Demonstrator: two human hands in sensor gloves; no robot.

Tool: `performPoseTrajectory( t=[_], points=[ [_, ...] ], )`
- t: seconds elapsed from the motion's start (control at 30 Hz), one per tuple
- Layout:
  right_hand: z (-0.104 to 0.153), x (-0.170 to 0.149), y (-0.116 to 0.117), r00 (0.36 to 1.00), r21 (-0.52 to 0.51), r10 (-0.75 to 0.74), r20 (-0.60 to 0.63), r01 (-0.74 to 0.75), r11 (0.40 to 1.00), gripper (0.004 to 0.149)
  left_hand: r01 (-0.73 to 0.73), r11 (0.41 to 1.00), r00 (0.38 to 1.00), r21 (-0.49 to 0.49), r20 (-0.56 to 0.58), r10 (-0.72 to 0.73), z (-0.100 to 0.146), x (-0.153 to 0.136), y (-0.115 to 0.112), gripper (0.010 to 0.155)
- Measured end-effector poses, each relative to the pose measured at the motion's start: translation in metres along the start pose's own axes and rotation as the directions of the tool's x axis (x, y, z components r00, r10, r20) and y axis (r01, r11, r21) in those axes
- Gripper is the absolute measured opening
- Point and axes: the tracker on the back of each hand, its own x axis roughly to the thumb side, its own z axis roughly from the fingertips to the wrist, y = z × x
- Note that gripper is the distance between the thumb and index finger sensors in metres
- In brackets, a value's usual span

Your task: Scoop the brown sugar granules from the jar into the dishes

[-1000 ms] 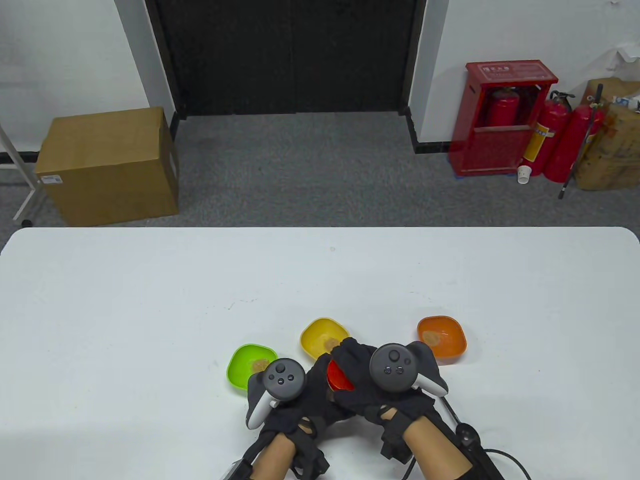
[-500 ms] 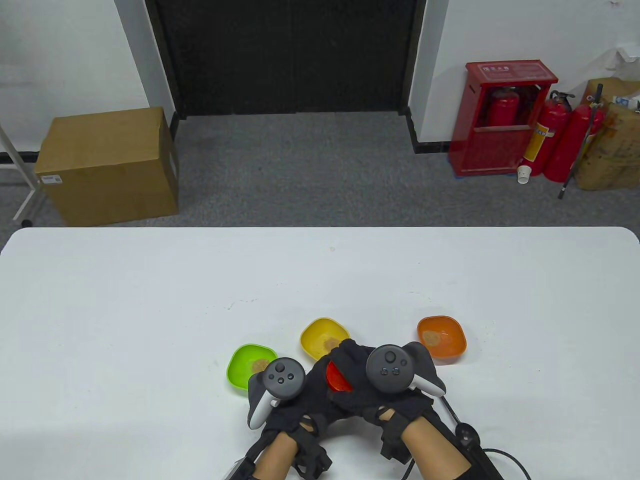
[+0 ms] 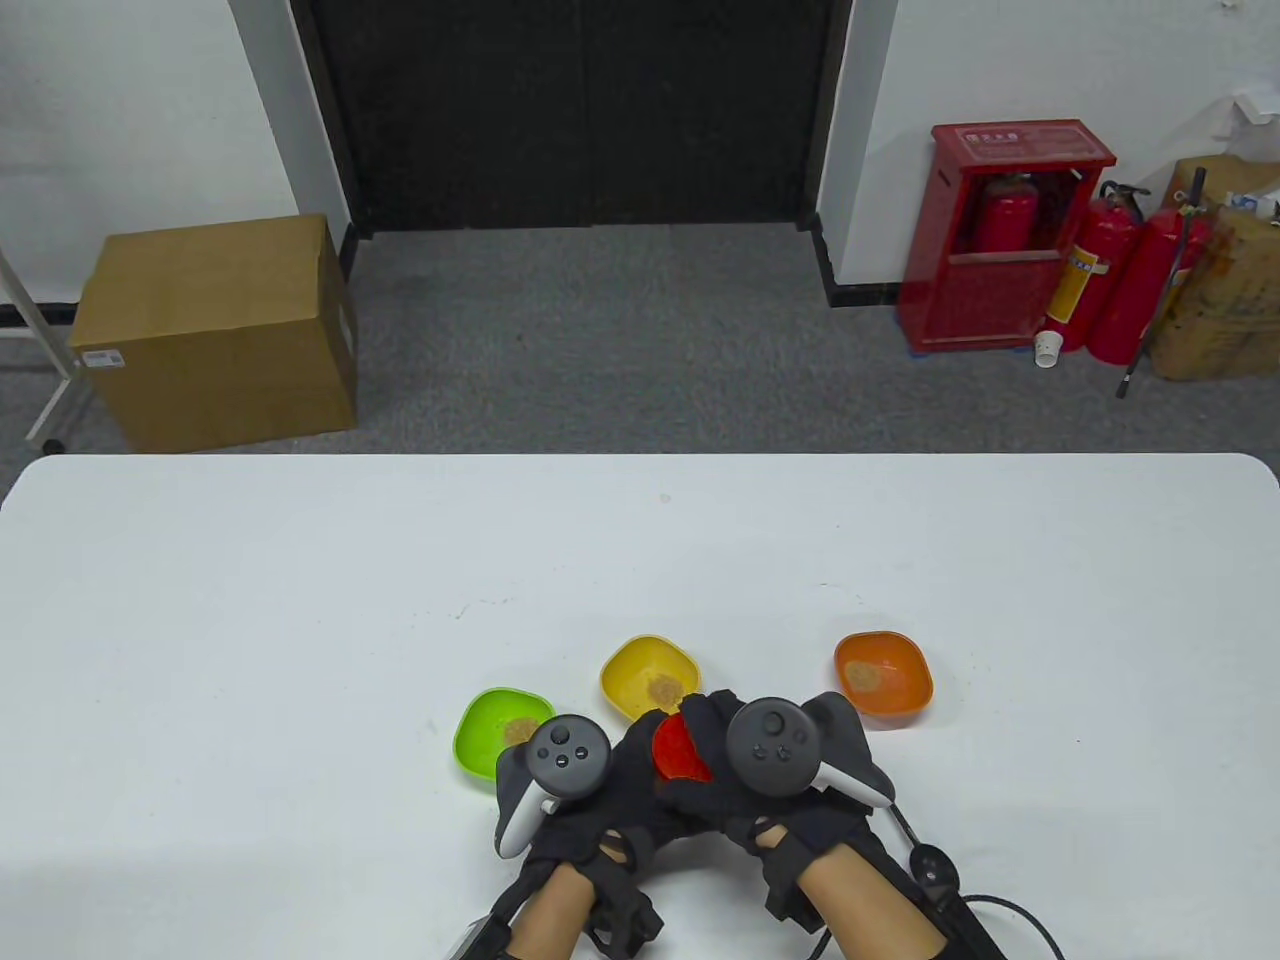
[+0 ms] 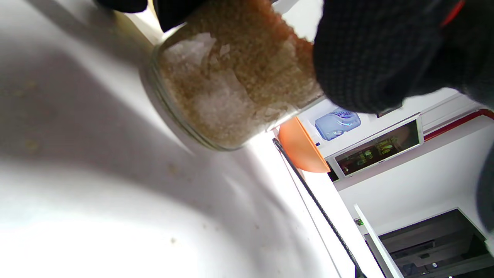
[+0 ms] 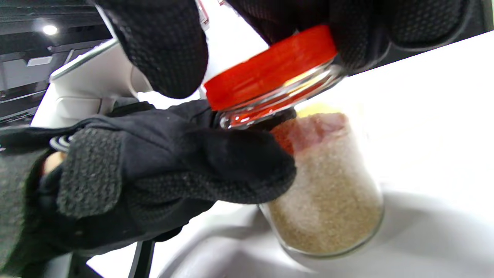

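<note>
table view: on the white worktop the jar's red lid sits between both hands, just in front of the yellow dish; green dish left of it, orange dish right.

left wrist view: the left hand wraps the sugar-filled jar, standing on the worktop.

right wrist view: the right hand has its grip clamped on the lid.

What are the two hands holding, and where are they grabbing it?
The left hand grips the glass jar of brown sugar around its body. The right hand's fingers pinch the red lid by its rim.
</note>
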Motion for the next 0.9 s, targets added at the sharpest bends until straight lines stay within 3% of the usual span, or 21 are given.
performPoseTrajectory(
  t=[0.2,0.3,0.43,0.53,0.63,0.9],
  points=[
    [0.009,-0.004,-0.014,0.998,-0.055,0.046,-0.049,-0.049,0.997,0.066,0.001,1.0,1.0,-0.002,0.001,-0.001,0.0,0.0,0.0,0.109],
    [0.009,-0.006,-0.013,1.0,-0.072,-0.01,0.016,0.011,0.997,0.072,0.002,1.0,1.0,-0.004,0.001,-0.002,0.0,-0.001,0.001,0.109],
    [0.001,-0.011,-0.001,0.985,0.03,-0.126,0.12,0.123,0.992,0.083,0.008,1.0,1.0,-0.018,0.002,-0.008,0.0,-0.001,0.002,0.108],
    [-0.005,-0.016,0.009,0.98,0.132,-0.16,0.118,0.144,0.981,0.088,0.011,1.0,1.0,-0.018,0.001,-0.011,0.0,-0.001,0.003,0.108],
    [-0.009,-0.02,0.015,0.972,0.172,-0.204,0.115,0.183,0.968,0.086,0.011,1.0,1.0,-0.017,0.001,-0.011,0.0,-0.001,0.003,0.108],
    [-0.007,-0.012,0.015,0.994,0.023,-0.058,0.089,0.056,0.998,0.085,0.027,1.0,1.0,-0.007,0.003,-0.027,0.0,-0.001,0.003,0.108]
  ],
)
